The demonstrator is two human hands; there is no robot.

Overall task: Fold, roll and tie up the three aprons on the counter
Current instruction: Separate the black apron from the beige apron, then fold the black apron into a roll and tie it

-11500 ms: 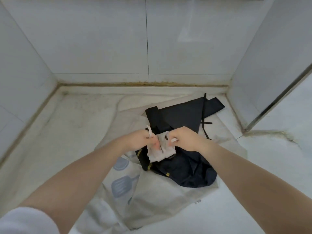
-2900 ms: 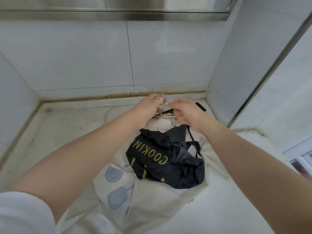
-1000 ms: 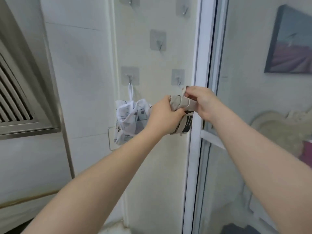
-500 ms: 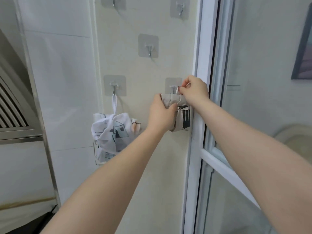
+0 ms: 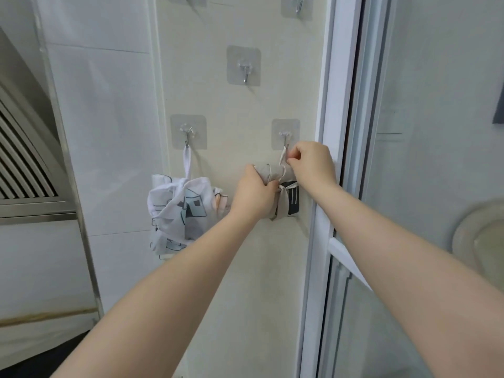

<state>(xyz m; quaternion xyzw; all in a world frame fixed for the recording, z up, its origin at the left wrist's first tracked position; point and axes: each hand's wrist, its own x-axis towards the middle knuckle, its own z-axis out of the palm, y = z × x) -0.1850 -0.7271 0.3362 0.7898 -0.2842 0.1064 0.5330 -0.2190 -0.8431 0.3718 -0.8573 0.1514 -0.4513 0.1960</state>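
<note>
Left hand [image 5: 252,196] grips rolled beige apron bundle [image 5: 283,192] against the wall panel [image 5: 245,268], near its right edge. Right hand [image 5: 311,162] pinches the bundle's loop [image 5: 283,154] just under lower-right hook [image 5: 285,136]. White printed apron bundle [image 5: 181,211] hangs from lower-left hook [image 5: 187,133].

2 bare forearms and hands [image 5: 252,195] (no sleeves visible)

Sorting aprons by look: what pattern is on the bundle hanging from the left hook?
White bundle with black-outlined shapes, some filled blue-grey; head view.
</note>
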